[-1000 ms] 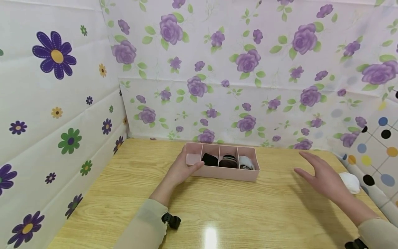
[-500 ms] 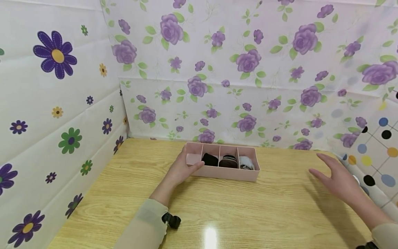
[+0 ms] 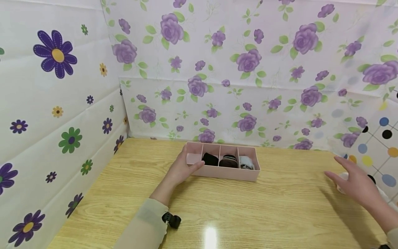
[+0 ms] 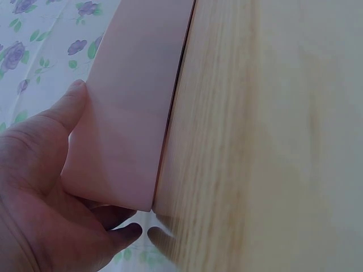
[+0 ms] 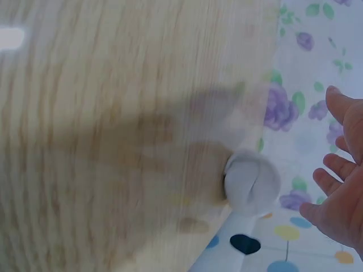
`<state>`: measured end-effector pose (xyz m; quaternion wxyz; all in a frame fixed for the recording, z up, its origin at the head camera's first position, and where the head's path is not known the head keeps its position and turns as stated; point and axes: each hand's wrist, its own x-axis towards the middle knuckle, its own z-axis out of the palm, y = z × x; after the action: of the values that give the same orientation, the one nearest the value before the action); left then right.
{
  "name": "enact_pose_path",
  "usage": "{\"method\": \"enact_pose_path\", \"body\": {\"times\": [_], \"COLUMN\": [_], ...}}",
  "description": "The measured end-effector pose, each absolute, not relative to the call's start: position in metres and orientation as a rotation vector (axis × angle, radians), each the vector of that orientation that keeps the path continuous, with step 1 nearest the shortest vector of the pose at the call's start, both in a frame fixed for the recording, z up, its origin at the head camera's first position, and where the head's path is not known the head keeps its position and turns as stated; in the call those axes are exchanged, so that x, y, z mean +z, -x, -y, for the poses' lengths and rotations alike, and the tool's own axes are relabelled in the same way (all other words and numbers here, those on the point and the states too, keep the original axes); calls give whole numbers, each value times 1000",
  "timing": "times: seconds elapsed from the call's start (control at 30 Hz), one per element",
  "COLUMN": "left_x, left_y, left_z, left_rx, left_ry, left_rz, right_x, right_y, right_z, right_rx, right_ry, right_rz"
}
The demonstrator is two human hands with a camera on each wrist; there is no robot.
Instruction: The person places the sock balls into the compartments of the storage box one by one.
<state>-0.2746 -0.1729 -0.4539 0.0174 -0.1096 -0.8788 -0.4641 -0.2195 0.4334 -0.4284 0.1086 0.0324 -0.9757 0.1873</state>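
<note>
A long pink divided storage box stands on the wooden table near the back wall. My left hand grips its left end, the thumb at the front rim and the other fingers around the end wall. From left to right, the leftmost compartment shows its bare bottom, then come a black rolled sock, a dark striped rolled sock and a pale grey rolled bundle. At the right, my right hand is spread and holds nothing. A white rolled ball of cloth lies near it, partly hidden behind the hand in the head view.
The wooden table runs up to a rose-printed cloth wall at the back. A flower-printed sheet closes the left side, and a dotted sheet hangs along the right edge, close to the white ball.
My right hand has moved rightward in the head view, passing in front of the white ball. The left hand and the pink box have stayed put.
</note>
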Motion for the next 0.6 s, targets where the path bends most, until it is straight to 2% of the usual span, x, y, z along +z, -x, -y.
{"method": "enact_pose_path", "body": {"times": [0.6], "left_x": [-453], "left_y": [274], "left_z": [173], "left_rx": [-1448], "left_ry": [347], "left_rz": [2725], "right_x": [-447], "right_y": [222], "right_z": [-480], "right_rx": [632], "right_ry": [-80], "right_rz": [2894]}}
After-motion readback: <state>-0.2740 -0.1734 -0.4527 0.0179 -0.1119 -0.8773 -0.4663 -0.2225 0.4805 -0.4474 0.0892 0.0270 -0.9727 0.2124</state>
